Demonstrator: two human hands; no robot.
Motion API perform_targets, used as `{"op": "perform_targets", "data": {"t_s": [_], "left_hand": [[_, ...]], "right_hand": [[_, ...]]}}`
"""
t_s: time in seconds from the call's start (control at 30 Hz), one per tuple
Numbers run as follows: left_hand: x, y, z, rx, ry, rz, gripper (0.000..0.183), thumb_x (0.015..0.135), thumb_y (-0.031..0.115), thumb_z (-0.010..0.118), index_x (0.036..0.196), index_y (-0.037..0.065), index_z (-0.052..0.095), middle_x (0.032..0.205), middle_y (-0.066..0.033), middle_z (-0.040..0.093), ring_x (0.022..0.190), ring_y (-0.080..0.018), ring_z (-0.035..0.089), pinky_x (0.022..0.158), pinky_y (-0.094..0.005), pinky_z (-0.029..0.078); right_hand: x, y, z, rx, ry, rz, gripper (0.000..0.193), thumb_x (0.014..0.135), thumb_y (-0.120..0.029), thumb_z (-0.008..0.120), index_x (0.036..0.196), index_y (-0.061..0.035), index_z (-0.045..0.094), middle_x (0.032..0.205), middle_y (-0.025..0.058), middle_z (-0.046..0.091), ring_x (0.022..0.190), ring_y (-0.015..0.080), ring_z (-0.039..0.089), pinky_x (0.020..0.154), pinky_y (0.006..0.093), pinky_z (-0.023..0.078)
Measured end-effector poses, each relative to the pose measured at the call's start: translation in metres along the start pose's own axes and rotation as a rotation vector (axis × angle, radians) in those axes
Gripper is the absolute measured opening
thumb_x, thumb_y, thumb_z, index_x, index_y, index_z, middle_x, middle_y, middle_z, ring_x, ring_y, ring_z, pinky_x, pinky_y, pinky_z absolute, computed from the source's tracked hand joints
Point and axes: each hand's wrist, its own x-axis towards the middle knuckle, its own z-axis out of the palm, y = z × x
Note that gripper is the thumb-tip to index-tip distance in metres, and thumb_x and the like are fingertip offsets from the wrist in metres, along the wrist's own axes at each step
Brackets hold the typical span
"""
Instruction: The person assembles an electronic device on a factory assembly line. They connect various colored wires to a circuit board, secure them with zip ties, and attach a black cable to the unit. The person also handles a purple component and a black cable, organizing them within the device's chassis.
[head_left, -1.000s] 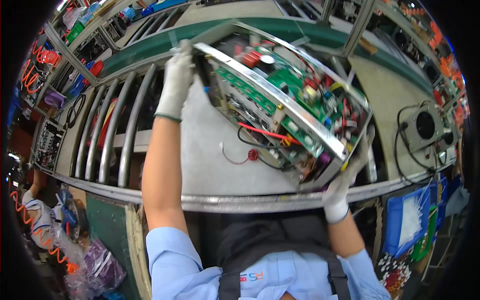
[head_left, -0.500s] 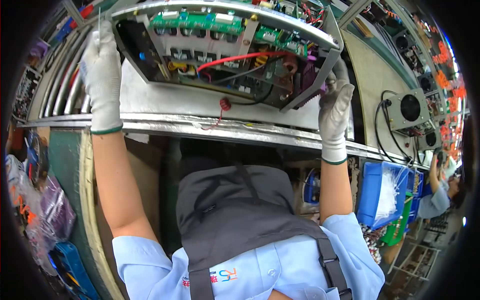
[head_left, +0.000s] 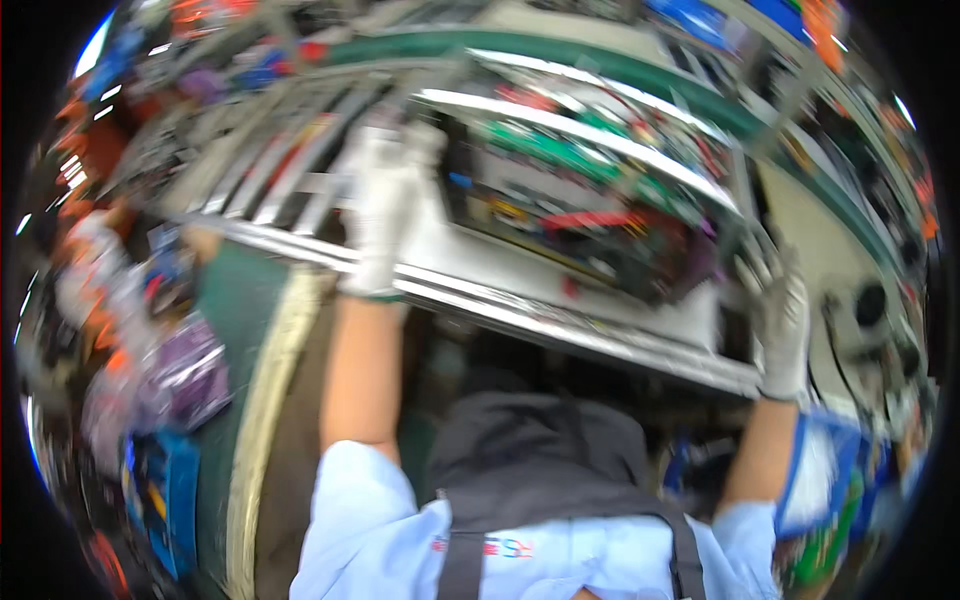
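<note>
A: Since half a second ago: view swung, open metal chassis (head_left: 600,190) shows further right, right hand (head_left: 782,315) looks more spread. Blur, so can't tell if the chassis itself slid.

B: Where's it sitting?

A: Over the pale top of the bench (head_left: 475,255), between the hands, rollers (head_left: 290,180) to the left. Resting or slightly lifted, can't tell.

B: Fingers?

A: Left hand (head_left: 385,190) at the chassis's left end, grip too smeared to call. Right fingers wide, just beside the right end; contact unclear.

B: Progress?

A: Green boards (head_left: 550,150) and red wire (head_left: 595,218) are in. Left, I'd judge: top's uncovered, and a red coil (head_left: 570,288) lies outside, near side. Finer fixings unreadable.
</note>
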Motion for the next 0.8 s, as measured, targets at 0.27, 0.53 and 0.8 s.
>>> {"op": "perform_targets", "data": {"t_s": [0.27,0.53,0.8], "left_hand": [[0.047,-0.037,0.007,0.739,-0.248,-0.191,0.039,0.065,0.014,0.063,0.098,-0.006,0.064,0.092,-0.0271,0.066,0.089,-0.0361,0.066,0.079,-0.0407,0.051],[0.120,-0.005,0.063,0.999,-0.252,0.015,0.032,0.075,0.023,0.055,0.089,-0.004,0.067,0.092,-0.0292,0.065,0.090,-0.0387,0.065,0.079,-0.0437,0.052],[0.209,0.058,0.143,0.087,-0.485,0.382,0.018,0.089,0.017,0.059,0.104,0.006,0.063,0.090,-0.0119,0.067,0.080,-0.0272,0.065,0.071,-0.0377,0.055]], "right_hand": [[0.083,-0.002,0.016,-0.148,-0.266,0.397,0.067,0.099,-0.047,0.038,0.152,-0.0127,0.015,0.154,0.0054,0.021,0.138,0.0180,0.024,0.111,0.0348,0.022],[0.081,-0.009,0.003,0.032,-0.258,0.166,0.067,0.100,-0.044,0.037,0.151,-0.0066,0.012,0.156,0.0065,0.019,0.140,0.0195,0.026,0.113,0.0319,0.022],[-0.025,0.056,0.064,0.628,0.257,0.254,0.059,0.098,-0.050,0.038,0.142,-0.0096,0.035,0.140,0.0081,0.043,0.128,0.0217,0.043,0.107,0.0401,0.033]]}}
